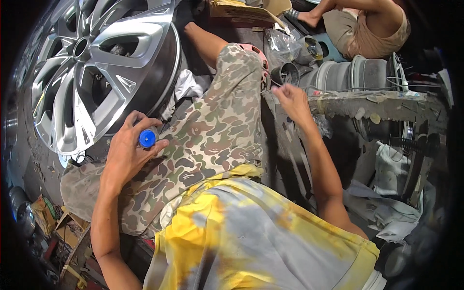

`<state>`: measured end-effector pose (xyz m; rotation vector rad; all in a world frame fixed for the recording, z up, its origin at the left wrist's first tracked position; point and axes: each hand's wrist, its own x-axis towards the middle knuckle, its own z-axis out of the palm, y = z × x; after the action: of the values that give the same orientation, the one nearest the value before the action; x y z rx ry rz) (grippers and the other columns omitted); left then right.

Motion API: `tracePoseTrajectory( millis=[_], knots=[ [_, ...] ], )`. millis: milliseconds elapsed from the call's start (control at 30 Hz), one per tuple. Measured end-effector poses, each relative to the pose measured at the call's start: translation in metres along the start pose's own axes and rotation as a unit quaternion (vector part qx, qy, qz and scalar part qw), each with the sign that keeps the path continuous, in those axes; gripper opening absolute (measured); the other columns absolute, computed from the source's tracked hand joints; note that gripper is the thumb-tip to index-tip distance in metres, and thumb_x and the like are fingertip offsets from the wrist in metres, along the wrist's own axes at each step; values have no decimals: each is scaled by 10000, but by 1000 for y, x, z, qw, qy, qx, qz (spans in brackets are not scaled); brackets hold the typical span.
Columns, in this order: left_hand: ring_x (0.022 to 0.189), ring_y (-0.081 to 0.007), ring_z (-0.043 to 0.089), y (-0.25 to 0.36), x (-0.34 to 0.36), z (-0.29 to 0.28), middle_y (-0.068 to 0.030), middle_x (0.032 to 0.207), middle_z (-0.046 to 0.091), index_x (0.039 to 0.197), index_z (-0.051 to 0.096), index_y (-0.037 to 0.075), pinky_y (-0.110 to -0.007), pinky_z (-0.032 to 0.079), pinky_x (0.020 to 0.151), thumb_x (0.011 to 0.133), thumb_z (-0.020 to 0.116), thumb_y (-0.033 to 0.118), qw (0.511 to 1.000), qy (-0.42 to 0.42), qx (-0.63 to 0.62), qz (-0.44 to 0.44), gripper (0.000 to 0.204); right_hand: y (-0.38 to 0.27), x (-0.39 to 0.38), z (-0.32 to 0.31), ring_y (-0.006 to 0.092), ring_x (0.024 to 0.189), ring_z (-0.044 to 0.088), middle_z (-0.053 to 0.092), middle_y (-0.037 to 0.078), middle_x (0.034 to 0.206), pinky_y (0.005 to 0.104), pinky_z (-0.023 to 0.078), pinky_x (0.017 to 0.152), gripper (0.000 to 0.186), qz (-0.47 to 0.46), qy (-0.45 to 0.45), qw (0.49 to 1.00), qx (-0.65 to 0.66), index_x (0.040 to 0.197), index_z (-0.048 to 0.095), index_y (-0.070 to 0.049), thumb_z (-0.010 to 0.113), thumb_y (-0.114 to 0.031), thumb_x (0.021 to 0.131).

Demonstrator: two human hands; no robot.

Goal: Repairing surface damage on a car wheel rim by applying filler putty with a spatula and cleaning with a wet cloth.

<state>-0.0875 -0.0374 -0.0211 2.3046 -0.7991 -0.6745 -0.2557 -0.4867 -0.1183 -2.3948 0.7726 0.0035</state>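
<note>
My left hand (126, 147) is curled around a small container with a round blue cap (147, 138). Its body is hidden under the cap and fingers. That hand is above my camouflage shorts, close to the lower edge of a large silver alloy wheel (104, 63). Over to the right, my right hand (293, 102) is raised with its fingertips drawn together. Whatever is pinched there, if anything, is too small to make out. Just beyond these fingers stands a dark cup (286, 74) with thin items inside.
A worn bench edge (367, 99) runs along the right, with silver wheel rims (348, 75) behind it. A white cloth (188, 86) lies by the big wheel. A cardboard box (249, 13) is at the top. Another person's bare leg (382, 21) shows at upper right.
</note>
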Motion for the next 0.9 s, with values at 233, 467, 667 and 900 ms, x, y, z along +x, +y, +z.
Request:
tracePoseTrajectory(
  millis=[233,467,667,900],
  knots=[
    [1116,-338,720,41,7,0,-138,1279,699,1274,761,44,-434,562,983,861,950,210,995,61,-31,75,483,160,-77,91,440,1020,787,814,221,1029,520,619,931,303,125,-217,951,-180,1065,825,-71,848,-348,947],
    [1170,-269,727,117,37,4,-122,1319,718,1286,765,49,-383,565,1028,860,951,180,978,83,-69,180,483,116,-124,99,287,881,690,679,134,1083,399,568,785,449,-20,-6,999,35,1306,709,-61,881,-238,931],
    [1142,-354,711,150,101,81,-174,1264,663,1303,755,48,-433,582,1017,893,927,210,948,27,-171,266,474,-50,-96,10,302,1008,685,610,136,1186,422,573,830,764,-132,27,979,153,1464,596,-90,971,-217,810],
    [1213,-412,682,152,138,184,-205,1351,621,1408,661,28,-474,580,1034,908,887,192,934,-87,-210,277,572,20,-82,45,349,1130,720,688,182,1291,446,590,973,695,-143,89,970,174,1414,610,-25,919,-158,806]
  ],
)
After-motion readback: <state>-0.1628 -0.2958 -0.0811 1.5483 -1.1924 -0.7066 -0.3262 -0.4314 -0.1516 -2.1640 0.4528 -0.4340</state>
